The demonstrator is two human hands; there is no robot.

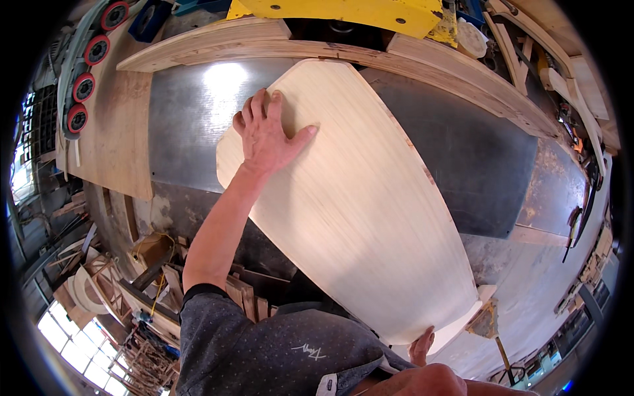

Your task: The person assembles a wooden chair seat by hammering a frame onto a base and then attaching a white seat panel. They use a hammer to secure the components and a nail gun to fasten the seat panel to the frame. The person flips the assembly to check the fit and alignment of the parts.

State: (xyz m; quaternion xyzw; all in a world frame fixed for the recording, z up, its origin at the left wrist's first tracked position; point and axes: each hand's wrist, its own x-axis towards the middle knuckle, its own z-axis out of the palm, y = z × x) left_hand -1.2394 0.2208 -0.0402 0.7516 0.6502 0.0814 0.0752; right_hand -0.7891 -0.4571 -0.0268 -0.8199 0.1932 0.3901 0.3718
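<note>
A large pale wooden panel (356, 191) with bowed sides and cut corners lies slantwise over a grey metal table (456, 158), its far end close to a wooden fence (317, 50). My left hand (267, 135) lies on the panel's far left part, open, with fingers and thumb spread on its face. At the near end my right hand (422, 346) is closed on the panel's edge; only some of its fingers show, the rest hidden by the panel and my arm. A second pale layer (456, 327) shows under the near right corner.
Behind the fence stands a yellow machine part (350, 14) above a dark opening. A rail with several red-rimmed wheels (84, 87) rises at the left beside a plywood sheet (119, 125). Wood offcuts (244, 294) lie below the table, and curved wooden pieces (522, 49) are at the far right.
</note>
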